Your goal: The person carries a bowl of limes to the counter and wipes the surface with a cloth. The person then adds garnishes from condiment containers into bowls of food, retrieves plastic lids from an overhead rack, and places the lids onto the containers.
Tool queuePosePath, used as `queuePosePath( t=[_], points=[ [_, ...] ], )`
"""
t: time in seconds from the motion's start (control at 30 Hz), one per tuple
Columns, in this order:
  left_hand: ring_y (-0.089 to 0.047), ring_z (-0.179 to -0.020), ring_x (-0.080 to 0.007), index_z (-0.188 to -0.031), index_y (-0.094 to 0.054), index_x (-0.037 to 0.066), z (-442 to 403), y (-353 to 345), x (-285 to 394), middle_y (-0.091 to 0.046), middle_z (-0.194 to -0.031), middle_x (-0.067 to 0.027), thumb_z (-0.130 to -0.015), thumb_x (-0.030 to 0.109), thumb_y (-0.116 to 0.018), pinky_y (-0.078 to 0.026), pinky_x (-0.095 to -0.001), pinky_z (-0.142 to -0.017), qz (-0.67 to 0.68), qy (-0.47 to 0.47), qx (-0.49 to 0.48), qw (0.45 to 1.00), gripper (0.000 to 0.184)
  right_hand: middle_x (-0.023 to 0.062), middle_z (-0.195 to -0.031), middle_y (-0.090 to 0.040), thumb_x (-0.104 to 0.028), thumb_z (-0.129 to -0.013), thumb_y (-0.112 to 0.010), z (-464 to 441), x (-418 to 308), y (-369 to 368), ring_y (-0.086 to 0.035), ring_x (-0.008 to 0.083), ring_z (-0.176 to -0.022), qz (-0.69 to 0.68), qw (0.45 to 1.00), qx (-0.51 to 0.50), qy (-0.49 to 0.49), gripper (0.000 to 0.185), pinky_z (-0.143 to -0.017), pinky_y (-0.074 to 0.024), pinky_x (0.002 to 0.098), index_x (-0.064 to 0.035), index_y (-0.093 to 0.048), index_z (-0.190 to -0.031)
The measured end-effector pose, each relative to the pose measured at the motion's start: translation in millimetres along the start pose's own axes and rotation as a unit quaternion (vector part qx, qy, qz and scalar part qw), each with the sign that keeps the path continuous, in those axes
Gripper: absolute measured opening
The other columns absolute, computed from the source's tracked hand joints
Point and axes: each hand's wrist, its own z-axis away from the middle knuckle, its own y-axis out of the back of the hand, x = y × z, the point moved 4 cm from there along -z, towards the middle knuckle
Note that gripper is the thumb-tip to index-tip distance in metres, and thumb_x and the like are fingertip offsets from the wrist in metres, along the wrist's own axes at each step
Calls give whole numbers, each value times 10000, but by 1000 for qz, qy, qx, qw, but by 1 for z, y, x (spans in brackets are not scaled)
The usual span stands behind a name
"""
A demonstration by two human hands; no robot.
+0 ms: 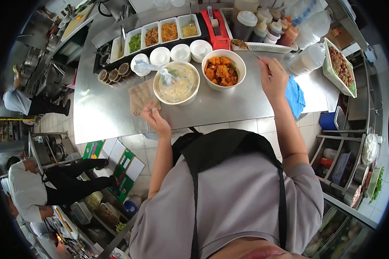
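Observation:
My right hand (273, 77) is closed on the handle of a spoon (239, 43), whose bowl carries a brownish topping. The spoon hangs beyond the far right rim of a white bowl (242, 74), which holds orange-red sauced chunks (221, 71) with some green bits. Nothing shows in my left hand (157, 121), its fingers loosely curled and apart, near a brown cloth (139, 97). Just beyond that hand stands a larger white bowl (188, 102) of pale soupy food. A knotted clear plastic bag (167, 77) lies over its far left part.
Topping trays (169, 32), stacked small white bowls (180, 52) and lidded cups (113, 76) line the back. A red dispenser (215, 26), a sauce-bottle basket (263, 46) and a blue cloth (294, 97) are rightward. Two people (30, 190) (17, 102) stand to the left.

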Motion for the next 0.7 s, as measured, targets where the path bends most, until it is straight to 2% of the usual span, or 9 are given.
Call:
queuePosePath(
  t=[0.07,0.2,0.27,0.37,0.4,0.43,0.53,0.6,0.7],
  points=[
    [-406,-876,-167,-1071,-455,-13,1,0,2,-463,-1077,-100,-877,124,-434,-345,-273,-767,-8,5,-3,1000,238,102,-663,-532,-67,-783,-608,5,3,-7,-515,252,-518,35,997,7,63,61,-473,-407,326,-27,-629,-823],
    [-417,-937,-174,-1055,-461,-10,-1,-1,4,-473,-1071,-102,-875,120,-399,-332,-292,-847,-18,2,-11,1000,230,99,-681,-563,-96,-795,-597,8,9,-13,-529,262,-535,17,1000,-19,-12,89,-504,-426,332,-19,-637,-818],
    [-410,-931,-181,-1056,-466,-9,3,1,4,-460,-1074,-109,-872,126,-425,-343,-282,-801,-14,3,-22,1000,233,98,-692,-592,-118,-803,-598,7,20,-27,-548,240,-546,8,995,-89,-44,124,-525,-436,318,-7,-645,-834],
    [-410,-936,-187,-1057,-470,-8,-5,-2,4,-450,-1071,-110,-868,131,-441,-353,-279,-783,-6,-9,-25,1000,237,113,-723,-631,-155,-815,-600,-27,21,-49,-581,189,-592,-98,980,-94,-143,177,-568,-445,290,1,-652,-878],
    [-411,-941,-188,-1057,-470,-8,-2,0,4,-449,-1070,-109,-866,132,-442,-355,-280,-785,-7,-9,-28,1000,238,120,-724,-636,-169,-817,-602,-43,16,-62,-583,171,-607,-124,978,-99,-134,194,-581,-446,282,2,-651,-896],
    [-412,-945,-183,-1059,-468,-5,0,0,5,-454,-1066,-103,-866,129,-436,-347,-281,-805,2,-2,-26,1000,237,127,-726,-640,-182,-819,-604,-63,9,-81,-586,153,-622,-151,975,-103,-125,213,-593,-446,275,2,-649,-914],
    [-415,-956,-169,-1065,-460,4,-2,-1,13,-468,-1055,-86,-864,122,-419,-323,-287,-864,31,12,-21,999,236,167,-803,-636,-181,-811,-566,-106,-17,-151,-609,333,-750,-74,994,-86,-3,169,-657,-480,368,-47,-659,-857],
    [-414,-955,-179,-1069,-457,1,-2,1,4,-459,-1065,-96,-855,115,-429,-335,-290,-837,35,9,-28,999,244,150,-832,-634,-184,-819,-509,-129,-30,-197,-617,324,-769,45,991,-85,88,191,-668,-503,398,-52,-645,-799],
    [-406,-930,-207,-1029,-484,-1,-4,2,1,-458,-1053,-119,-829,101,-453,-352,-290,-758,18,-12,-22,1000,226,148,-857,-641,-144,-796,-517,-157,-19,-270,-633,314,-796,198,944,-175,198,174,-688,-515,413,-37,-652,-814]
  ],
)
